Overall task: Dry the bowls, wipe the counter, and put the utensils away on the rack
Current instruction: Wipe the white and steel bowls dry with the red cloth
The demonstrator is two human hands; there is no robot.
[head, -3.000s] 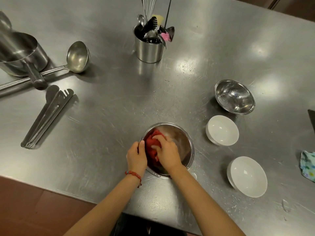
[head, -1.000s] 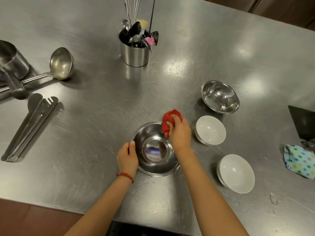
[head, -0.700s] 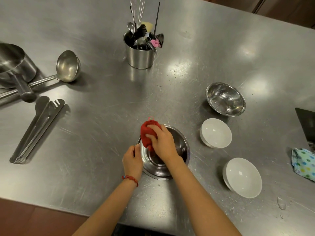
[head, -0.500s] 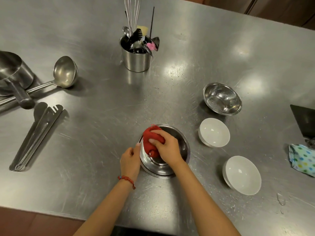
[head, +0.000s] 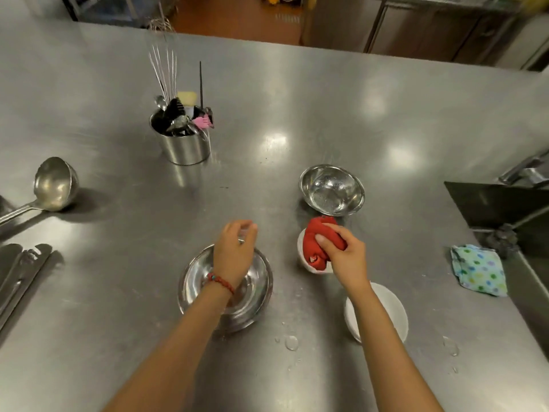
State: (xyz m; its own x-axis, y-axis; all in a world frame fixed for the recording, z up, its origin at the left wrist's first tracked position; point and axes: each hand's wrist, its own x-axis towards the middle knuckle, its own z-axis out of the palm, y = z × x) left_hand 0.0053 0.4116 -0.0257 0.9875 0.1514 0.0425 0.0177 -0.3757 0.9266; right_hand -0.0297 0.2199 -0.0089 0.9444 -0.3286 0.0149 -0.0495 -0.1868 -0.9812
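Bowls: drying step in hand, likely moving on to a white one.
Right hand [head: 341, 254] grips bunched red cloth [head: 319, 243] over near-centre white bowl [head: 303, 251]; left hand [head: 234, 251], fingers loosely curled and holding nothing, hovers over steel bowl [head: 196, 281]. Next: press cloth inside, steady rim. Counter [head: 118, 322] droplets remain.

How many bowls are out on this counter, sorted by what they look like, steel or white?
Steel bowls: 2, the near steel bowl under the left hand and the far steel bowl.
White bowls: 2, the one under the red cloth, and the nearest one.
Total: 4
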